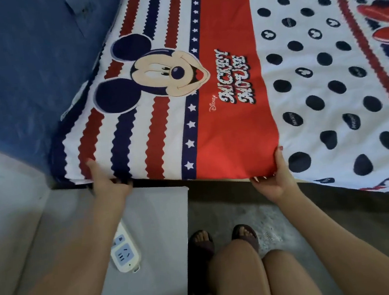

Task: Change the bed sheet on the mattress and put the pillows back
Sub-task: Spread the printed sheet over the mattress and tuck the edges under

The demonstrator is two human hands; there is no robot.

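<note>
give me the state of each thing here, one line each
bed sheet: spread flat over the mattress, near edge held by both hands
left hand: grips the sheet's edge on the striped part
right hand: grips the sheet's edge where red meets the dotted part
power strip: lying on the grey surface beside the bed, no plug visible in it
slippers: on the person's feet, on the floor

Bare arms, no sleeves; red nail polish (both hands); dark strap sandals [222,239] on feet.
</note>
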